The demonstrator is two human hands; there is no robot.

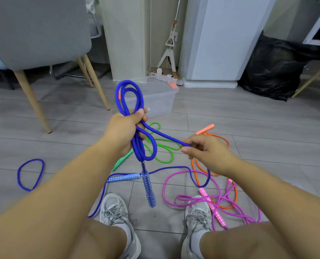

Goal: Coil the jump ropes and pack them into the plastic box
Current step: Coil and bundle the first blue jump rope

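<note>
Head view, looking down at a grey tiled floor between my knees.

My left hand [125,128], at centre, is clenched around gathered loops of the blue jump rope [129,94]. The loops stand up toward twelve o'clock. One blue handle [148,189] dangles below my fist toward six.

My right hand [205,150], at three o'clock from the left, pinches the rope's free strand between thumb and fingers and holds it taut.

The clear plastic box [155,98] sits open on the floor at twelve o'clock, behind the loops and apart from them.

The uncoiled rest of the blue rope trails across the floor and crosses the pink jump rope [192,172] at five o'clock. I judge that pulling it in could snag the pink rope and drag it along. If my fist slackens, the loops may spring apart.

A green jump rope [162,146] lies between my hands and the box. An orange jump rope [219,137] lies at three. A chair leg [34,103] stands at ten, and a black bag [275,68] at two.
</note>
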